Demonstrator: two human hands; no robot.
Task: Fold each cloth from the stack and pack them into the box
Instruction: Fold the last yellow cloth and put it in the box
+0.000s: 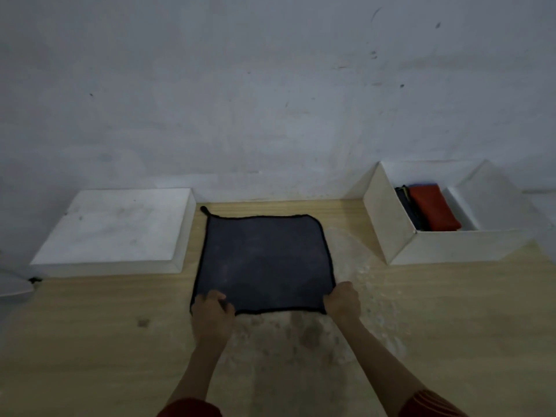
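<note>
Square dark grey cloth (264,260) with black stitched edging lies spread flat on the pale wooden table (90,326), mid-way between a flat white slab-like lid (114,227) on the left and the open white cardboard box (388,212) on the right; small hanging loop at its far-left corner.

Left hand (212,311) sits on the near-left corner, fingers curled over the hem and apparently pinching it; right hand (343,299) is bunched on the near-right corner, fingers closed on the edging. Both grips are at the near edge only; far edge lies free on the table.

Box already holds a folded red cloth (433,209) and a darker folded cloth (409,209) beside it, standing on edge against the left wall; room remains to their right. No stack of unfolded cloths in view.

Judgement: first fold about to begin, near edge to be carried over to far edge.

Risks from here:
- uneven lift between the two hands would skew the fold; corners would not meet;
- thin pinch on the hem may slip mid-carry; cloth would drop in a crumple;
- far edge is unweighted, so a dragging pull could slide the whole cloth toward the person rather than fold it;
- loop corner may tuck under and leave a lump;
- dim light makes black edge hard to align.
</note>
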